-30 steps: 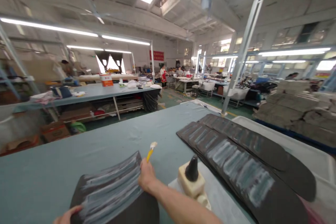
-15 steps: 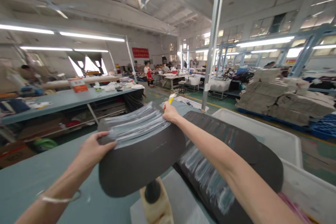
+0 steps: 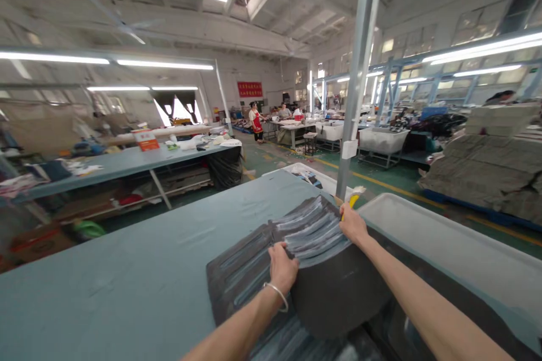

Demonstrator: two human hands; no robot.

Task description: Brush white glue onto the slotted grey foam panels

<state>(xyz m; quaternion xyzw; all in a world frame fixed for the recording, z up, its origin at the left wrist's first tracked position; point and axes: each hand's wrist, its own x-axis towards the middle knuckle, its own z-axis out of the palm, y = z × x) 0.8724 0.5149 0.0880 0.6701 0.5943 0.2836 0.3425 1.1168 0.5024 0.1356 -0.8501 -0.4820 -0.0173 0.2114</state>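
Observation:
A dark grey foam piece (image 3: 334,287) with white glue streaks lies bent over a row of similar glue-streaked pieces (image 3: 241,271) on the teal table (image 3: 127,287). My left hand (image 3: 282,268) grips its left edge, fingers closed on it. My right hand (image 3: 353,224) holds the right corner of the same piece and also a yellow-handled brush (image 3: 353,196) that points up and away.
A white tub (image 3: 444,237) stands right of the table. A steel post (image 3: 359,73) rises behind it. Stacked grey material (image 3: 486,169) lies at the far right. Another long bench (image 3: 118,161) with clutter sits at the left. People work at distant tables (image 3: 256,121).
Both hands carried the glued piece up off the near table and to the right, then lowered it onto the row of pieces. The glue pot is out of sight now.

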